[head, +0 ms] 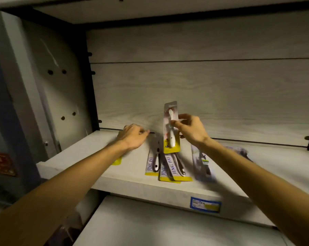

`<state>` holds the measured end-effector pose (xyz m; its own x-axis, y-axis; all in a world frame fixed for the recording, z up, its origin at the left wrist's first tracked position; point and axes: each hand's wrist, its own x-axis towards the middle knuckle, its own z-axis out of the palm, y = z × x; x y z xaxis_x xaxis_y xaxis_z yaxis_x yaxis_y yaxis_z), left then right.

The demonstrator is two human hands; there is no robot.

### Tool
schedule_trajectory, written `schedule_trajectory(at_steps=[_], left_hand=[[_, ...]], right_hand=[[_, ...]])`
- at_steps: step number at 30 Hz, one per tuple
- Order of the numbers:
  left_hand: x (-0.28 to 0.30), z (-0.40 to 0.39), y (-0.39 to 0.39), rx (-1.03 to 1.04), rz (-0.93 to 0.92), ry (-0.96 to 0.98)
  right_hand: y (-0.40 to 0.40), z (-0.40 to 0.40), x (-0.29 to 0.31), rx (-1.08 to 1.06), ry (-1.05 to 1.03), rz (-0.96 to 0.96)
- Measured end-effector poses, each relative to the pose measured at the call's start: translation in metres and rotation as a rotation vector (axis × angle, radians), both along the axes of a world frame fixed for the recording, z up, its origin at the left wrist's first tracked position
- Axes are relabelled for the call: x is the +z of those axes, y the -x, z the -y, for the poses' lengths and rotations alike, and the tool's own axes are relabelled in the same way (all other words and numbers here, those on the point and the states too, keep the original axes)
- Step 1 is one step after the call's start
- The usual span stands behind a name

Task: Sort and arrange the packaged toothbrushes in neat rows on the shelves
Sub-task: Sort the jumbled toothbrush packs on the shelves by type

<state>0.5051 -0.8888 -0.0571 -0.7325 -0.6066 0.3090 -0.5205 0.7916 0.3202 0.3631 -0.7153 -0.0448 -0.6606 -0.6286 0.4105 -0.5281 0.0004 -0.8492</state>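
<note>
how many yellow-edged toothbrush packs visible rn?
5, maybe more hidden. One upright in the right hand: held pack. Three lie flat mid-shelf, overlapping. A yellow corner shows under the left forearm.

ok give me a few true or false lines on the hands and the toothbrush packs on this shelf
1. The right hand holds a toothbrush pack upright. True.
2. The left hand holds a pack in the air. False: it is low by the shelf, lifting nothing.
3. Packs with yellow ends lie flat on the shelf. True.
4. The price label is red. False: it is blue and yellow.
</note>
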Motion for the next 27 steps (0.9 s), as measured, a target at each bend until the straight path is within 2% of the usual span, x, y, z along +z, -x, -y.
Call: schedule_trajectory(at_steps=[5, 9, 13, 18, 22, 27], left_hand=[[-0.008, 0.058, -0.039, 0.036, 0.03, -0.068], [-0.029, 0.083, -0.066, -0.078, 0.053, -0.209], [-0.041, 0.087, -0.08, -0.146, 0.098, -0.138], [-0.043, 0.092, -0.083, -0.184, 0.077, -0.077], [-0.051, 0.093, -0.086, -0.171, 0.024, -0.12], [-0.048, 0.087, -0.093, -0.175, 0.003, -0.159]], right_hand=[[-0.033, 0.052, 0.004, 0.02, -0.098, 0.088], [-0.057, 0.087, -0.011, 0.017, -0.305, 0.016], [-0.077, 0.116, -0.024, -0.054, -0.505, -0.046], [-0.096, 0.132, -0.023, -0.118, -0.583, -0.104], [-0.102, 0.135, -0.023, -0.153, -0.682, -0.077], [-0.118, 0.129, -0.029, -0.245, -0.828, -0.397]])
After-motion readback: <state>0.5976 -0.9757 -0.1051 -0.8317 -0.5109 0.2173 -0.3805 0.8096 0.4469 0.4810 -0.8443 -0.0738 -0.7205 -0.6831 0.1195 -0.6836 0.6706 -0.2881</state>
